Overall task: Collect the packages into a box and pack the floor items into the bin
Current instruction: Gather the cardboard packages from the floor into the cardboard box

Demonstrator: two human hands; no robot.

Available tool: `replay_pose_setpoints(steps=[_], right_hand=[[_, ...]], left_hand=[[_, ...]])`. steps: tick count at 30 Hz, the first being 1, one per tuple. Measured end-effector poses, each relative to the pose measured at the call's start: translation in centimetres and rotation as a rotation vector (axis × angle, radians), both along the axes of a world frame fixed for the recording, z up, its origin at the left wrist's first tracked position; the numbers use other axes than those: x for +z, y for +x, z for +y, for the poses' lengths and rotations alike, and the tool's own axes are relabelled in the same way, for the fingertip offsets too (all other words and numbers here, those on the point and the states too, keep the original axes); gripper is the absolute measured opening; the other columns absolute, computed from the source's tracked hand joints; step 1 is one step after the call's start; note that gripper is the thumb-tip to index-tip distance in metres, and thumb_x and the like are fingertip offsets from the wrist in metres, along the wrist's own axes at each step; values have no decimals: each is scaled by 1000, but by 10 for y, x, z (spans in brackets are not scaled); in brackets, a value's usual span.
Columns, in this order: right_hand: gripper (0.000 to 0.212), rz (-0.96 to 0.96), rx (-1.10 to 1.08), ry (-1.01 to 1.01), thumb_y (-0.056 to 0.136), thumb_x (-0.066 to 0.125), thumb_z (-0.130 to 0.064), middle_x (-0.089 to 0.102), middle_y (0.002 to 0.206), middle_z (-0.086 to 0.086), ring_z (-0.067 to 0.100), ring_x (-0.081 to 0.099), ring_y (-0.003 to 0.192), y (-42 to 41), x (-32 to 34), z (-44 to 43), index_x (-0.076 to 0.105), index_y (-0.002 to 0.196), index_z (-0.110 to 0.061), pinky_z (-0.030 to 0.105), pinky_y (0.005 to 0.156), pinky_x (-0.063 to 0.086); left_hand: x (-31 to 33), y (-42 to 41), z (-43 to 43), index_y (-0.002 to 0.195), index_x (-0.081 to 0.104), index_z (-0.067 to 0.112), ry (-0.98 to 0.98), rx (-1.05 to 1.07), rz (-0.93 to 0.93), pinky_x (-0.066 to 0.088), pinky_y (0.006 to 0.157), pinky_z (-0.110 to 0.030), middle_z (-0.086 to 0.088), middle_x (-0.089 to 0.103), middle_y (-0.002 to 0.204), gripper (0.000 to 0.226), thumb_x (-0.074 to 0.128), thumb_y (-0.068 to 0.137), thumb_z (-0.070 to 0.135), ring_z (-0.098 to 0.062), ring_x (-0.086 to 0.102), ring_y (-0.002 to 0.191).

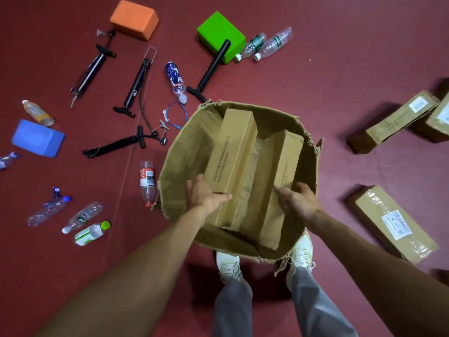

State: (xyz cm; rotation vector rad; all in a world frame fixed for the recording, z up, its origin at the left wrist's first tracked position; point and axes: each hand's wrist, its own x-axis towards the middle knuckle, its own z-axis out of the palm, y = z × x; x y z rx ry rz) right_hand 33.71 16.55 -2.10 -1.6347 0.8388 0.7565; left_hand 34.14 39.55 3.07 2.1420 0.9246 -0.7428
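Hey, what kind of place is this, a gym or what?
Probably an indoor sports or exercise room: a dark red mat floor, foam blocks such as the orange block, and hand pumps like the black pump. No walls show, so it's a guess.

The smooth matte floor is dark maroon. The open corrugated cardboard box is dull tan; its long rectangular cardboard package bears a line of dark print. Solid, unpatterned colour covers the orange rectangular foam block, the bright green foam block and the blue foam block. The slim tube-shaped hand pump is black.
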Motion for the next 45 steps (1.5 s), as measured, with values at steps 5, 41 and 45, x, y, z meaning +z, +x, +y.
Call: replay_pose_setpoints(steps=[5, 41, 45], right_hand=[[53, 18, 38, -128, 85, 66, -21, 60, 117, 14, 25, 56, 104, 3, 33, 7, 51, 132, -3, 40, 94, 46], [55, 56, -392, -250, 86, 62, -25, 53, 134, 12, 26, 52, 121, -259, -160, -491, 44, 136, -11, 33, 99, 40], [63, -19, -319, -350, 85, 61, -25, 44, 143, 11, 24, 44, 130, -253, -233, -502, 38, 142, -12, 38, 109, 36]], left_hand=[[23, 5, 10, 146, 30, 16, -67, -140, -2, 35, 111, -41, -8, 37, 148, 90, 82, 71, 23, -25, 39, 135], [-182, -114, -562, 104, 62, 17, -122, -514, 88, 46, 83, -33, -12, 65, 108, 30, 63, 80, 34, -27, 63, 103], [-267, -127, -564, 121, 50, 11, -189, -245, 274, 43, 85, -37, -9, 57, 108, 42, 57, 87, 34, -25, 62, 88]])
